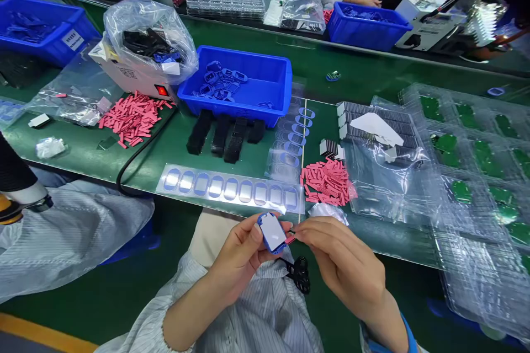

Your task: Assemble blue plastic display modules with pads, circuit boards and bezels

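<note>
We find the left hand (238,259) closed around a blue-framed oval piece with a white face (272,233), thumb on the face and fingers behind, holding the piece upright before the chest. The right hand (343,260) is nearly closed, its fingertips (304,230) pinching a small pink strip (290,239) against the piece's edge. This close grip appears chosen for steadiness and a clear view of that edge. The fingertips hide the point of contact, so we cannot confirm whether the strip is attached. A black dangling part (300,276) hangs below the hands; its connection to the piece is obscured.

Beyond the hands, a clear film sheet of blue oval pieces (228,188) lies on the green-topped workbench (356,74). A loose pile of pink strips (328,182) sits just to its right, and black rectangular blocks (223,135) lie just above it. This grouping seems arranged to keep the supplies within easy reach. A blue plastic crate holding blue oval frames (236,85) stands behind the blocks. To the right, clear plastic trays of green parts (472,165) overlap, and their reflections obscure the contents. At the far edge, a co-worker's hand (364,1) rests beside a second blue plastic crate (366,25); the frame cuts off that person.
</note>
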{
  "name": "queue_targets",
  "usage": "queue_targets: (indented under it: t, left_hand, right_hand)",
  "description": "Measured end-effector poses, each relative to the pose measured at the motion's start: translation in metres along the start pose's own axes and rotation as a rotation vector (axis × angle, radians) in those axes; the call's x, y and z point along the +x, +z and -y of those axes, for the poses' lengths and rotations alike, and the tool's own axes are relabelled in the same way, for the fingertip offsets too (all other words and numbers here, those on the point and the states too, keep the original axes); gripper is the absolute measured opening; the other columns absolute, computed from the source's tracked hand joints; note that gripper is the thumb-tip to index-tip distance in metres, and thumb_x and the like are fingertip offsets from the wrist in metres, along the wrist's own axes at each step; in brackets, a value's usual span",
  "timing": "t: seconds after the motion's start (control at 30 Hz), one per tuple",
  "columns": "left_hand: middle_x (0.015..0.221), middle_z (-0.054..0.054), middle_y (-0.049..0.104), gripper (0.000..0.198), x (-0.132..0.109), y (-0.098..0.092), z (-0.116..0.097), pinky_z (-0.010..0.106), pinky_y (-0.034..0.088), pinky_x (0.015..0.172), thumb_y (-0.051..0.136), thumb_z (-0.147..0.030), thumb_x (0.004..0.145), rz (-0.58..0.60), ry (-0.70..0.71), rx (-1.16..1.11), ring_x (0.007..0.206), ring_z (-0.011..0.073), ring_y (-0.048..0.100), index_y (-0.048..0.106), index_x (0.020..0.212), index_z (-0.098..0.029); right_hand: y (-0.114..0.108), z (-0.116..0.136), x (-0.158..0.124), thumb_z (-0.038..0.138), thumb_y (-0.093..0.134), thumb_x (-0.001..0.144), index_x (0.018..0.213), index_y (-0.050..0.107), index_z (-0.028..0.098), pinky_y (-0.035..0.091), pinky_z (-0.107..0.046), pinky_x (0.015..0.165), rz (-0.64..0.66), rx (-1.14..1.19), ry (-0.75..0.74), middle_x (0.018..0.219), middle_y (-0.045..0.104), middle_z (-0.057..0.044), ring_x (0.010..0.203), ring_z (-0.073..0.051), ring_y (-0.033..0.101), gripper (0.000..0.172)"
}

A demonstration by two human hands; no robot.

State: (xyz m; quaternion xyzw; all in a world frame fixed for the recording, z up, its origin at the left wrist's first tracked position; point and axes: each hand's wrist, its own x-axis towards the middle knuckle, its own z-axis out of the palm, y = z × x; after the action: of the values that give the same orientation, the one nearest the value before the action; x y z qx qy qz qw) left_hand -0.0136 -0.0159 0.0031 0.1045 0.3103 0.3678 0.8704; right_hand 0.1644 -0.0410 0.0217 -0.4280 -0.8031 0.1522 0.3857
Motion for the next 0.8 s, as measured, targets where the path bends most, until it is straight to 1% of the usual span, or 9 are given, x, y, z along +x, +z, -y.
queue_targets:
  t: [0.1,0.2,0.27,0.37,0.43,0.5,0.57,0.67,0.8]
  left_hand:
    - [0.091,0.004,0.078,0.031,-0.001,0.001,0.000,0.016,0.057,0.066,0.076,-0.039,0.068,-0.018,-0.020,-0.002,0.080,0.0128,0.071,0.074,0.094,-0.021]
    - [0.093,0.004,0.078,0.033,0.000,0.002,0.001,0.016,0.056,0.068,0.078,-0.039,0.066,-0.034,-0.026,-0.013,0.081,0.0124,0.071,0.074,0.093,-0.021]
    - [0.094,0.004,0.077,0.033,0.000,0.003,0.002,0.015,0.056,0.069,0.079,-0.038,0.065,-0.034,-0.026,-0.022,0.080,0.0116,0.071,0.075,0.093,-0.021]
    - [0.093,0.004,0.077,0.032,-0.001,0.005,0.002,0.014,0.055,0.070,0.077,-0.039,0.067,-0.026,-0.020,-0.028,0.080,0.0101,0.070,0.075,0.094,-0.022]
    - [0.093,0.004,0.077,0.031,-0.001,0.005,0.001,0.014,0.054,0.072,0.076,-0.039,0.069,-0.026,-0.015,-0.023,0.081,0.0096,0.070,0.074,0.095,-0.022]
    - [0.095,0.003,0.076,0.029,-0.002,0.006,0.001,0.013,0.054,0.072,0.074,-0.038,0.071,-0.030,-0.005,-0.018,0.082,0.0092,0.069,0.074,0.095,-0.022]
    - [0.097,0.002,0.076,0.029,-0.002,0.007,0.001,0.014,0.054,0.073,0.074,-0.038,0.071,-0.031,0.004,-0.018,0.083,0.0094,0.069,0.074,0.095,-0.022]
    - [0.098,0.002,0.076,0.030,-0.002,0.008,0.002,0.016,0.054,0.077,0.075,-0.038,0.070,-0.039,0.020,-0.019,0.087,0.0109,0.069,0.074,0.095,-0.022]
    - [0.097,0.003,0.076,0.031,-0.003,0.010,0.004,0.016,0.053,0.078,0.076,-0.040,0.069,-0.062,0.053,-0.003,0.088,0.0119,0.069,0.075,0.094,-0.021]
  right_hand:
    - [-0.002,-0.001,0.000,-0.007,0.047,0.082,0.105,0.057,0.011,0.053,-0.035,0.075,0.008,-0.029,-0.006,0.095,0.063,-0.012,0.092,-0.020,0.059,0.031]
    - [-0.001,0.001,0.000,-0.006,0.049,0.081,0.102,0.061,0.012,0.054,-0.035,0.072,-0.033,-0.106,-0.028,0.093,0.063,-0.012,0.089,-0.020,0.060,0.030]
    - [0.002,0.003,-0.003,-0.006,0.049,0.081,0.103,0.062,0.012,0.055,-0.035,0.070,-0.067,-0.132,-0.047,0.092,0.064,-0.012,0.087,-0.020,0.061,0.031]
    - [0.005,0.007,-0.007,-0.002,0.048,0.083,0.109,0.062,0.008,0.057,-0.037,0.074,-0.075,-0.173,-0.096,0.096,0.067,-0.014,0.093,-0.023,0.064,0.031]
    - [0.004,0.012,-0.007,0.000,0.048,0.085,0.110,0.063,0.006,0.058,-0.037,0.079,-0.041,-0.246,-0.125,0.100,0.069,-0.016,0.100,-0.024,0.064,0.029]
    - [0.002,0.019,-0.005,0.002,0.050,0.085,0.107,0.064,0.006,0.059,-0.035,0.082,-0.013,-0.342,-0.135,0.101,0.071,-0.015,0.103,-0.024,0.065,0.027]
    - [-0.001,0.025,-0.002,0.003,0.052,0.085,0.105,0.065,0.007,0.060,-0.033,0.082,-0.016,-0.424,-0.135,0.101,0.072,-0.013,0.103,-0.022,0.066,0.024]
    - [0.000,0.031,-0.001,0.005,0.054,0.085,0.104,0.066,0.010,0.061,-0.031,0.080,-0.043,-0.472,-0.141,0.101,0.073,-0.011,0.100,-0.020,0.067,0.023]
    - [0.008,0.030,-0.008,0.006,0.060,0.082,0.107,0.065,0.007,0.059,-0.032,0.082,-0.075,-0.478,-0.151,0.104,0.071,-0.013,0.102,-0.022,0.066,0.026]
